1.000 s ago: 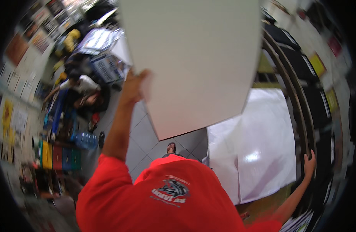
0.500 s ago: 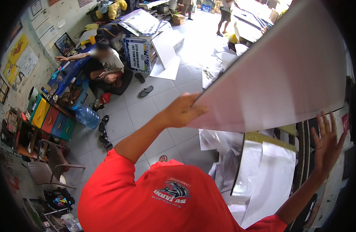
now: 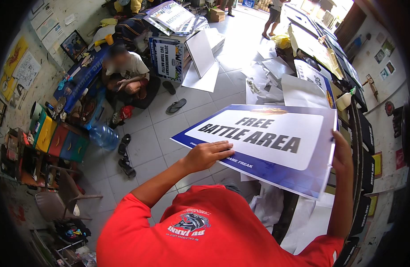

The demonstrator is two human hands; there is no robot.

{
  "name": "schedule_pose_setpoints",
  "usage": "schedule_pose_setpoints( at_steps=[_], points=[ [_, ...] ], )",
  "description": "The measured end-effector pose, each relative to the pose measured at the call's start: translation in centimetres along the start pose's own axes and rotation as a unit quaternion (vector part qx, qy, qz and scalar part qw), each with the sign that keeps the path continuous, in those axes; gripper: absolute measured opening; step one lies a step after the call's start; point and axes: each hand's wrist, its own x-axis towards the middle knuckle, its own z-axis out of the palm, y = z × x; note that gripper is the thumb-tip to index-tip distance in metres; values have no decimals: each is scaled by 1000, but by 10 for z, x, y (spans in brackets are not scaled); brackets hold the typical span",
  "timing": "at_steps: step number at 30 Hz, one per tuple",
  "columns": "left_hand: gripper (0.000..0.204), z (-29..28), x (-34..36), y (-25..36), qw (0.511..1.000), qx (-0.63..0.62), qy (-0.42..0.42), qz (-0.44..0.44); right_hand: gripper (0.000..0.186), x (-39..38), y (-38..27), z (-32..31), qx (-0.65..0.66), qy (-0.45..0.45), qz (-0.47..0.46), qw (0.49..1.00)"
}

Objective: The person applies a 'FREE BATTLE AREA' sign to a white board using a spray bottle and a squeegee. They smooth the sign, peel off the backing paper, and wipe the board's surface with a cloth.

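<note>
A flat printed sign board (image 3: 314,147), blue-bordered with a white centre and large dark lettering, is in front of me with its printed face up. My left hand (image 3: 209,155) grips its near edge toward the left, fingers lying over the face and thumb hidden. At the right edge my right hand (image 3: 343,153) closes round the board, its fingers partly behind that edge. Beneath the board are white sheets (image 3: 318,222) on a long dark-framed bench, much of them hidden by it.
Loose white scraps (image 3: 269,73) lie on the floor beyond the board. A person (image 3: 127,75) sits on the floor at far left, near stacked printed boards (image 3: 167,60). Sandals (image 3: 176,106), a blue water bottle (image 3: 103,135) and a brown chair (image 3: 64,193) are to the left.
The board has come down from a raised, tilted position showing a plain pale side; its printed face now shows. My right hand, earlier spread below it, has closed on its right edge.
</note>
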Motion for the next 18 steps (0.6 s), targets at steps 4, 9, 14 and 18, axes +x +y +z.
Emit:
schedule_pose_setpoints(
  at_steps=[4, 9, 14, 18],
  points=[
    [53, 30, -5, -65, 999, 45, 12, -23, 28, 95, 44, -4, -22, 2, 18, 1000],
    [47, 57, -31, -140, 943, 166, 22, -289, 39, 204, 107, 32, 61, -18, 27, 998],
    [52, 75, -57, -179, 826, 115, 27, -551, 45, 292, 189, 108, 8, 49, 63, 997],
    [59, 61, -14, -185, 835, -8, 117, -537, 57, 350, 244, 171, -1, 65, 50, 997]
  ],
)
